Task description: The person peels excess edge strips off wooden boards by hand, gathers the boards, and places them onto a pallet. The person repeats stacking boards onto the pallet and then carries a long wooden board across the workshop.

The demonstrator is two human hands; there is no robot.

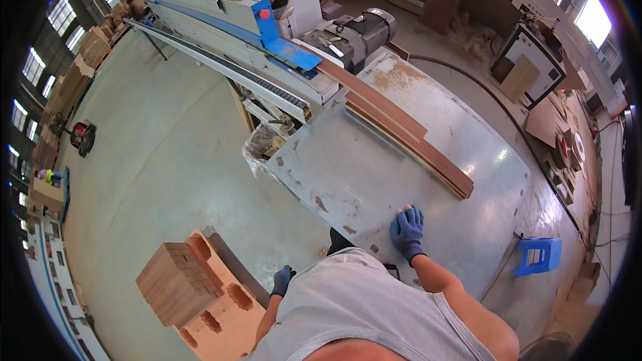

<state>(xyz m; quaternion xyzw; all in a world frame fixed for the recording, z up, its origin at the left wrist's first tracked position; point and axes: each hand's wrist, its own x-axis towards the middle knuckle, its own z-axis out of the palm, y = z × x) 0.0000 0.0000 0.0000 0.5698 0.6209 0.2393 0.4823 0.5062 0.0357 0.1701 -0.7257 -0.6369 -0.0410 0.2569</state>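
Observation:
My right hand [407, 230], in a blue glove, lies flat with fingers spread on the grey metal table [374, 174], holding nothing. Several long brown wooden strips [411, 144] lie stacked on the table beyond it, coming off the blue and white machine [254, 33]. My left hand [282, 281], also blue-gloved, hangs low by my side near a stack of wooden blocks [175, 282] on a pallet [224, 314]; whether its fingers hold anything cannot be made out.
An electric motor [361, 30] sits at the machine's end. A blue plastic stool [538, 255] stands right of the table. A bag of scraps [264, 144] hangs under the conveyor. Wooden parts pile along the left wall.

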